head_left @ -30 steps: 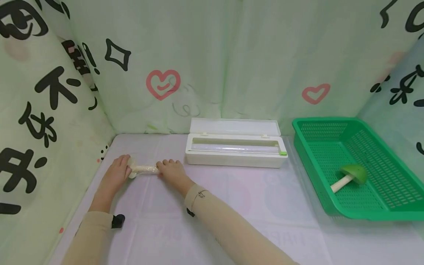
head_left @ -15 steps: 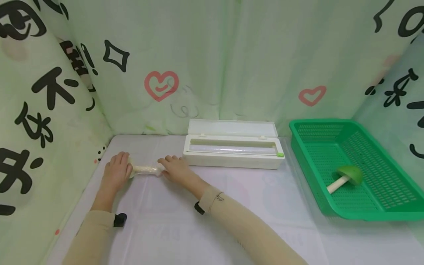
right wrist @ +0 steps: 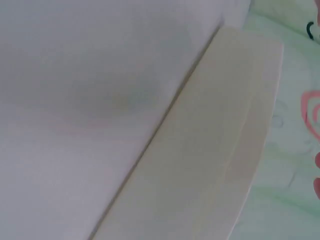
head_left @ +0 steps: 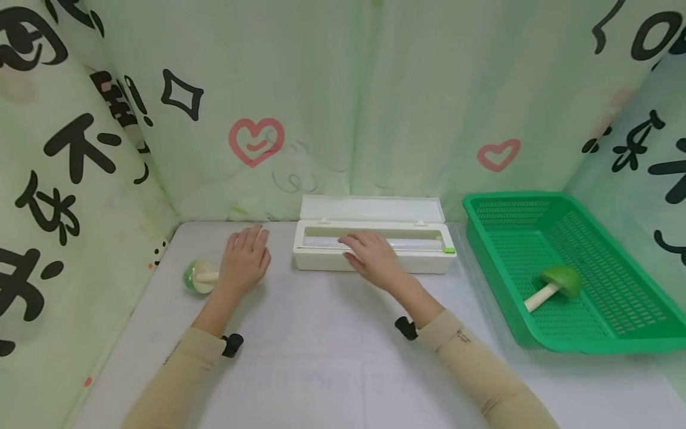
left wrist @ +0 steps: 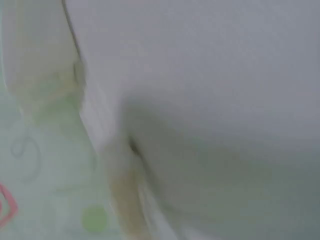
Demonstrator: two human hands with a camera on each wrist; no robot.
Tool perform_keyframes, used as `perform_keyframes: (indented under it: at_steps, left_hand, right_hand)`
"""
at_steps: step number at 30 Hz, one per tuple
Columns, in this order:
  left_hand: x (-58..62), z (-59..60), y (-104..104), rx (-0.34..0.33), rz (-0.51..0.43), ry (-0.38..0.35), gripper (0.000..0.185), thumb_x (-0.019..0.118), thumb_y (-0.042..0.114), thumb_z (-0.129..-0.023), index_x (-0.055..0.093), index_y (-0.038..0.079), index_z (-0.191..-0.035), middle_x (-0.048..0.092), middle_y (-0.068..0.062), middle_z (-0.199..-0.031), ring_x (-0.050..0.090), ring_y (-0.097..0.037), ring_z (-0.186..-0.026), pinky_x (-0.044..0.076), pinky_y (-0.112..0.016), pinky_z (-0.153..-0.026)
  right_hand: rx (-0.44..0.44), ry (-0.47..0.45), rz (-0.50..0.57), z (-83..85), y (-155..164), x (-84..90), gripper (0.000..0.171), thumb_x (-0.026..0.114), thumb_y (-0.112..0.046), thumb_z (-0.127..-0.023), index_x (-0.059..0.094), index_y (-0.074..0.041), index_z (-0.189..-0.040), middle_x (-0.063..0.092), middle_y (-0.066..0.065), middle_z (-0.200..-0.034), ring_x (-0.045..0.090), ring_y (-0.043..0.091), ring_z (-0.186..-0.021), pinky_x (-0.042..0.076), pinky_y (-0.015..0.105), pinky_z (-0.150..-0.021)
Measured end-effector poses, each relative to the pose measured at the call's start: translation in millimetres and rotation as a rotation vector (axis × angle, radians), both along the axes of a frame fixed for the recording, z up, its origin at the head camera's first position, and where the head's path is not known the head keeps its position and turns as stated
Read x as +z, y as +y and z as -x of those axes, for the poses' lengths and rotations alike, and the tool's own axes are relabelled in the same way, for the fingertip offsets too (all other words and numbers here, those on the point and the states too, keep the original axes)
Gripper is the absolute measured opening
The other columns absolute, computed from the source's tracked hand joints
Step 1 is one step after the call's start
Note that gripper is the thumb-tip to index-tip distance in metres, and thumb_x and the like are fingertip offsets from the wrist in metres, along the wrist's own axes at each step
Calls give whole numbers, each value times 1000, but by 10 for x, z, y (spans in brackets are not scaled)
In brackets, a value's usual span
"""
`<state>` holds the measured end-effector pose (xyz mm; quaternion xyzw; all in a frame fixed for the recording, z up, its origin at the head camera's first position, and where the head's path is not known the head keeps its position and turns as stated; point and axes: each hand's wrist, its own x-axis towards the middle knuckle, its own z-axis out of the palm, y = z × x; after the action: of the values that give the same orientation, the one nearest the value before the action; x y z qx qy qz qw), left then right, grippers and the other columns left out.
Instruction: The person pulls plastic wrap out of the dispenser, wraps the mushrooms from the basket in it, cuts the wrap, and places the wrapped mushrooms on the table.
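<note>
A toy mushroom [head_left: 199,277] with a green cap lies on the table at left; clear film seems to cover it, and my left forearm partly hides its stem. My left hand [head_left: 245,260] is just right of it, fingers extended and holding nothing. The white cling film dispenser [head_left: 321,261] stands at the back with its lid raised and a film roll inside. Over its front edge is my right hand [head_left: 373,257], fingers loosely bent; whether they touch the film is unclear. The dispenser's pale wall [right wrist: 185,140] fills much of the right wrist view. The left wrist view is blurred.
A green plastic basket [head_left: 514,322] stands at right, holding another green-capped mushroom [head_left: 557,285]. A printed green curtain [head_left: 418,89] closes off the back and sides. A white cloth [head_left: 321,381] covers the table.
Both hands have left the wrapped mushroom, which stays on the table. The left hand moved right; the right hand moved right to the dispenser. The head view has shifted slightly.
</note>
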<state>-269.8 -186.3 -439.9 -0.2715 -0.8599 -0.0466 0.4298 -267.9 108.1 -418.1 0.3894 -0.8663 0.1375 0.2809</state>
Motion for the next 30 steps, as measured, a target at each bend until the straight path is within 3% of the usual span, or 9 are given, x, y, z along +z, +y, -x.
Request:
perform_keyframes:
  at_steps: [4, 8, 12, 17, 20, 25, 30]
  left_hand:
    - [-30, 64, 265, -51, 35, 24, 34, 29, 20, -92, 52, -1, -108, 54, -18, -107, 51, -33, -94, 39, -47, -80]
    - [-112, 119, 462, -81, 66, -3, 37, 25, 20, -94, 53, 1, -109, 54, -15, -107, 50, -31, -94, 39, -44, -81]
    - [-195, 167, 608, -68, 139, -84, 41, 21, 24, -97, 54, 5, -112, 54, -12, -111, 49, -29, -97, 38, -43, -84]
    - [-208, 217, 734, -42, 183, -226, 31, 36, 25, -94, 54, 8, -114, 54, -10, -111, 47, -27, -101, 35, -42, -87]
    - [-195, 236, 785, -31, 180, -309, 28, 44, 23, -92, 54, 10, -114, 53, -9, -110, 46, -27, -102, 34, -41, -88]
    - [-188, 264, 819, -28, 179, -454, 27, 45, 21, -94, 55, 10, -117, 51, -8, -115, 45, -26, -106, 33, -43, -92]
    - [-190, 263, 828, -47, 182, -474, 17, 45, 19, -95, 55, 9, -105, 50, -8, -109, 47, -27, -103, 33, -43, -92]
  right_hand:
    - [-84, -10, 30, 16, 497, -23, 30, 69, -9, -79, 60, -8, -108, 59, 10, -104, 54, 29, -99, 43, 45, -84]
    - [-191, -41, 31, 31, 903, -89, 32, 69, -10, -78, 59, -9, -108, 56, 13, -106, 50, 33, -102, 38, 50, -85]
    - [-288, -112, 30, 22, 1202, -164, 31, 67, -11, -80, 58, -10, -109, 54, 15, -110, 45, 36, -107, 32, 53, -86]
    - [-370, -236, 19, -21, 1415, -192, 29, 63, -15, -85, 57, -13, -113, 50, 14, -114, 40, 36, -110, 26, 54, -88]
    - [-390, -267, 17, -33, 1490, -205, 27, 62, -17, -86, 59, -12, -112, 49, 13, -114, 39, 36, -110, 25, 54, -87]
    - [-376, -256, 37, -31, 1558, -230, 17, 64, -17, -84, 65, -11, -100, 50, 13, -111, 39, 36, -108, 25, 54, -84]
    - [-367, -263, 64, -18, 1584, -258, 9, 65, -16, -83, 69, -11, -90, 51, 13, -108, 40, 36, -106, 25, 53, -84]
